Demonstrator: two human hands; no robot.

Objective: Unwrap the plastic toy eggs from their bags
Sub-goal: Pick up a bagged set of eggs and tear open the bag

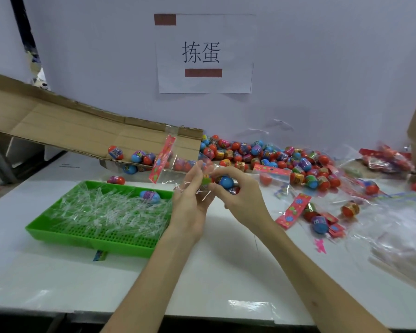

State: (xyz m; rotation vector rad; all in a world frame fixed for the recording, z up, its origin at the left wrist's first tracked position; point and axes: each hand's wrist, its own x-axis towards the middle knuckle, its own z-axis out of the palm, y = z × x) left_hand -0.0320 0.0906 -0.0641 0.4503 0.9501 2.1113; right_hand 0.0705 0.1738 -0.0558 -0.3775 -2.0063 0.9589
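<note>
Right of the green tray (pixel 82 241), the left hand (pixel 190 203) holds a clear bag (pixel 164 156) and the right hand (pixel 241 197) pinches a blue egg (pixel 226 181); behind the tray lie loose eggs (pixel 274 156) and cardboard (pixel 70 126).

Holds clear plastic bag (pixel 178 169) with red header in left hand (pixel 190 203), pinches blue plastic toy egg (pixel 227 182) with right hand (pixel 240 195), just beside green plastic tray (pixel 87 241).

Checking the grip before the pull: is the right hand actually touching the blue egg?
Touching. The head view shows the right hand pinching the blue egg between thumb and curled fingers, with no gap.
</note>
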